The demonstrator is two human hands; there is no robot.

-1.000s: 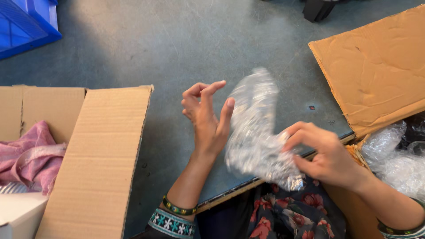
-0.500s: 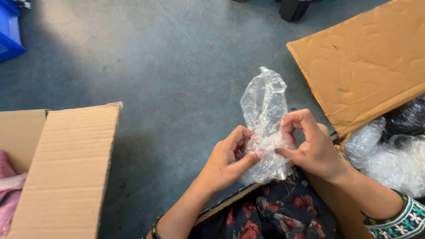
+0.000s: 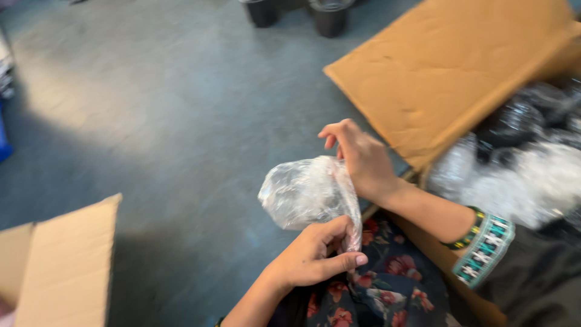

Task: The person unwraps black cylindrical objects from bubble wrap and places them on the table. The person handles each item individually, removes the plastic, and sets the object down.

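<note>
A crumpled clear plastic bag (image 3: 305, 192) hangs over my lap above the grey floor. My left hand (image 3: 315, 255) pinches its lower edge between thumb and fingers. My right hand (image 3: 360, 158) grips the upper right side of the bag, fingers curled over it. Whatever is inside the bag is too blurred to make out. A patterned cuff (image 3: 485, 248) covers my right wrist.
An open cardboard box (image 3: 448, 72) at the right holds more clear plastic-wrapped pieces (image 3: 520, 175) and dark items. Another cardboard box flap (image 3: 66, 266) stands at the lower left. Two dark round objects (image 3: 330, 15) sit on the floor at the top.
The bag has tipped from upright to lying sideways. My left hand dropped below it, my right hand moved to its top right. The view has shifted right, so the left box shows less.
</note>
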